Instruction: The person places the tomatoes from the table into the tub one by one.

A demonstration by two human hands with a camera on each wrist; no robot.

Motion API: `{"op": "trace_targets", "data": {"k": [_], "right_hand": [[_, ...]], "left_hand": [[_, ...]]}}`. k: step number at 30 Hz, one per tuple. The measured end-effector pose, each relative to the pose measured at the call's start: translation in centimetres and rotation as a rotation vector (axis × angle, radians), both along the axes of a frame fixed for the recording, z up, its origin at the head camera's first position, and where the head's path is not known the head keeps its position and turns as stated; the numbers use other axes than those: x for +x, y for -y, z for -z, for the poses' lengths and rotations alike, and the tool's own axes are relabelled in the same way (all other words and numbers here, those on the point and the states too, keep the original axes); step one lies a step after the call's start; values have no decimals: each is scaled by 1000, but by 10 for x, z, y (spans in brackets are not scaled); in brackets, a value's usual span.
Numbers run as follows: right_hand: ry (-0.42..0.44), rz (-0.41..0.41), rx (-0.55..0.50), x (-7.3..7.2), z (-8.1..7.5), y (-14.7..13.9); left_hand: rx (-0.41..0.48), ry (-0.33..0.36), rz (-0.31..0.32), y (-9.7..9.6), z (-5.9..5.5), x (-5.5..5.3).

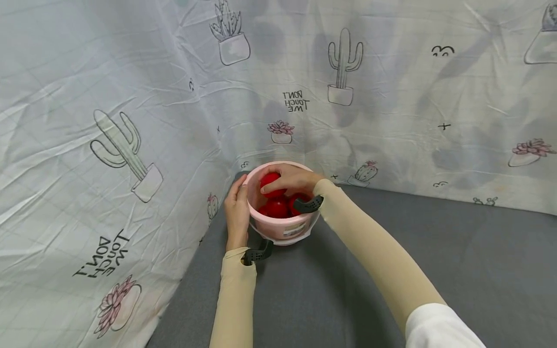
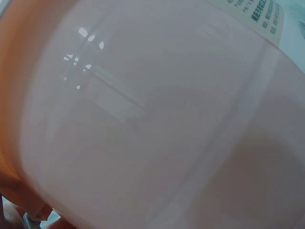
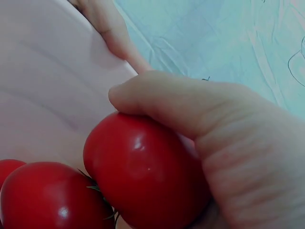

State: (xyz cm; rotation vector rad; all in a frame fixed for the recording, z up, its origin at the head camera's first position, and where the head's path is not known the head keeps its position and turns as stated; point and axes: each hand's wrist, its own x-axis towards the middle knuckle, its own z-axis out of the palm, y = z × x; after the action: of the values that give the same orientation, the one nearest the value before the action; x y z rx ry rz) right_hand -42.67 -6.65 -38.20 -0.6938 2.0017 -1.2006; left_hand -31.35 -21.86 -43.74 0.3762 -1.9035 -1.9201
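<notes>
One glossy red tomato (image 3: 143,176), round

Both forearms are covered by snug beige sleeves; a white sleeve is worn above the right one. Black mounts are strapped at each wrist.

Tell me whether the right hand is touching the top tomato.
Touching. The right wrist view shows the right hand curled around the top tomato, fingers pressed on its skin.

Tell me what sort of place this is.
Likely a makeshift recording corner, not a real kitchen: a creased cactus-print sheet hangs as backdrop around a grey table, where a pink bowl holds tomatoes.
</notes>
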Motion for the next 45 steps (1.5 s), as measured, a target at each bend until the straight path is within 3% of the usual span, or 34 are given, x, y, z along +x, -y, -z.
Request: {"op": "trace_targets", "data": {"k": [6, 12, 16, 20, 22, 30, 38, 41, 45], "right_hand": [[-65, 52, -22, 1, -1, -4], [-71, 197, -177, 3, -2, -10], [-40, 262, -307, -5, 9, -13], [-48, 241, -376, 0, 1, -16], [-61, 220, -367, 8, -10, -16], [-289, 210, -290, 0, -27, -26], [-280, 287, -252, -10, -35, -66], [-296, 345, -252, -14, -35, -85], [-354, 405, -162, -20, -32, -108]], "left_hand": [[0, -3, 30, -2, 0, -2], [7, 3, 54, -5, 1, -4], [17, 9, 69, -4, 3, -6], [17, 8, 74, -1, 5, -8], [16, 16, 73, 2, 6, -9], [2, 35, 57, 19, 11, -15], [-28, 50, 29, 42, 18, -19], [-49, 50, 34, 50, 20, -24], [-137, 59, 47, 64, 18, -35]]}}
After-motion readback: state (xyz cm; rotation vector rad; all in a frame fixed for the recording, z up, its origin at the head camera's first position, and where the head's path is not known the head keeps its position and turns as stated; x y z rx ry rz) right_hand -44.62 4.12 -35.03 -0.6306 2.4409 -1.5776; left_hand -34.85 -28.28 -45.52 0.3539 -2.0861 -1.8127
